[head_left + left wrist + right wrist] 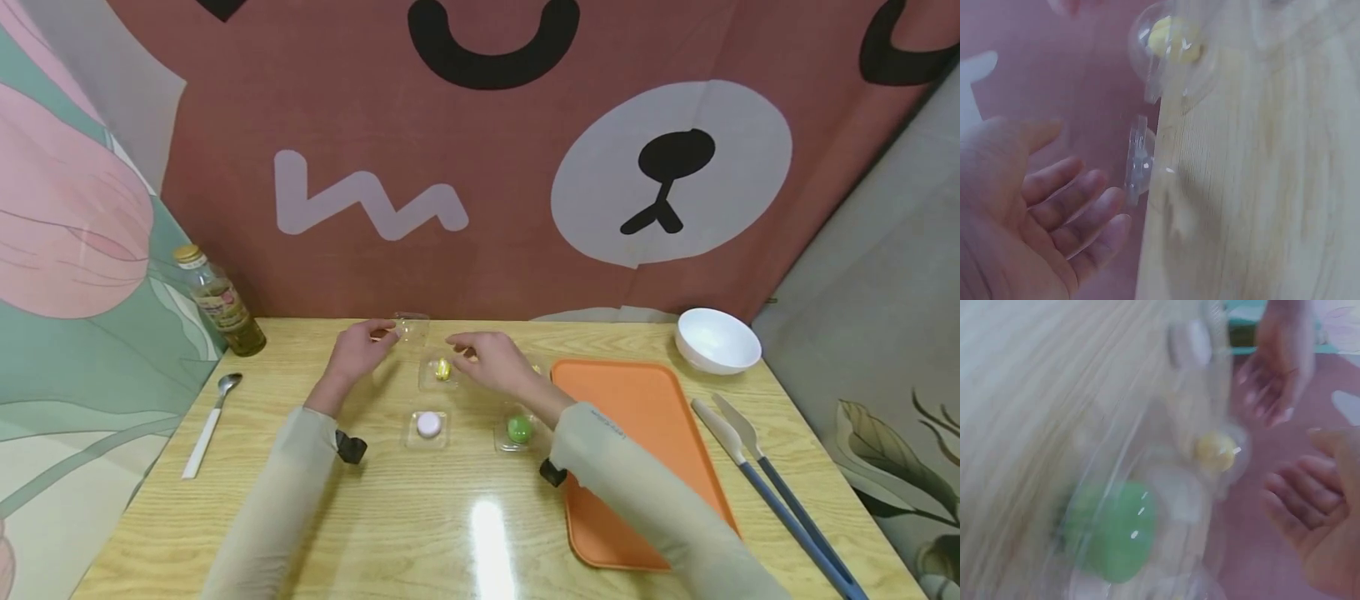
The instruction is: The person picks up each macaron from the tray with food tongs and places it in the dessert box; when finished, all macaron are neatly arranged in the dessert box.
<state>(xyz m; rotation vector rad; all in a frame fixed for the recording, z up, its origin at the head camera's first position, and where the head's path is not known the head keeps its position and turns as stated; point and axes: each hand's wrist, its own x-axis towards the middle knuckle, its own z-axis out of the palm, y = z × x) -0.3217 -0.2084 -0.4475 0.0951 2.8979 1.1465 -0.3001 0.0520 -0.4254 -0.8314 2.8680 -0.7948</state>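
My left hand (357, 352) is beside a clear plastic package (414, 328) with nothing visible inside, at the table's back edge. In the left wrist view its fingers are loosely bent and apart from that package (1140, 165). My right hand (493, 360) hovers with relaxed fingers, holding nothing, just right of a packaged yellow piece (443, 369). Nearer to me, a round pale lilac piece (429, 425) and a round green piece (519, 429) sit in clear square packages. Another yellow piece (536, 368) is partly hidden behind the right wrist.
An orange tray (622, 533) lies under the right forearm. Beyond it are a white bowl (718, 342) and two blue-handled knives (780, 492). To the left stand an oil bottle (225, 308) and a white-handled spoon (210, 429). A printed cloth (495, 283) hangs behind the table.
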